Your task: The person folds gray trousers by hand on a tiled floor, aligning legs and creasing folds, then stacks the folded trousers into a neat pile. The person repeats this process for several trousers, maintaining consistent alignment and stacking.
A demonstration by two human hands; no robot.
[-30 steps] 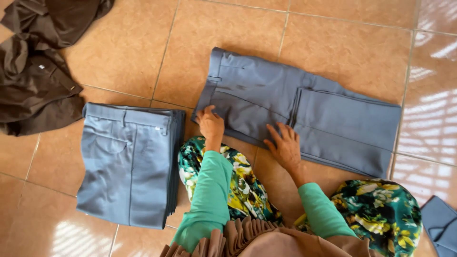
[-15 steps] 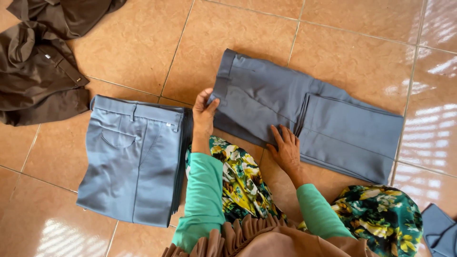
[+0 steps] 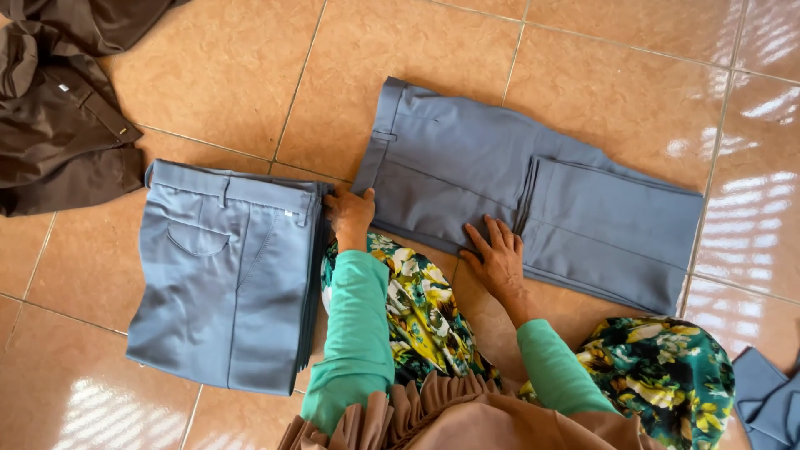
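A pair of grey-blue trousers point(image 3: 467, 179) lies on the tiled floor in front of me, its legs folded back over each other toward the right. My left hand point(image 3: 350, 212) pinches the near corner of the waistband. My right hand point(image 3: 498, 257) lies flat, fingers spread, on the near edge of the trousers by the fold. Both my sleeves are green, and floral cloth covers my knees.
A stack of folded grey-blue trousers point(image 3: 225, 275) sits to the left, close to my left hand. Dark brown garments point(image 3: 58, 108) lie heaped at the far left. More grey-blue cloth point(image 3: 771, 396) shows at the lower right edge. The floor is glossy orange tile.
My left hand has slid left along the trousers to the waistband corner and taken hold of it. My right hand has stayed pressed near the fold.
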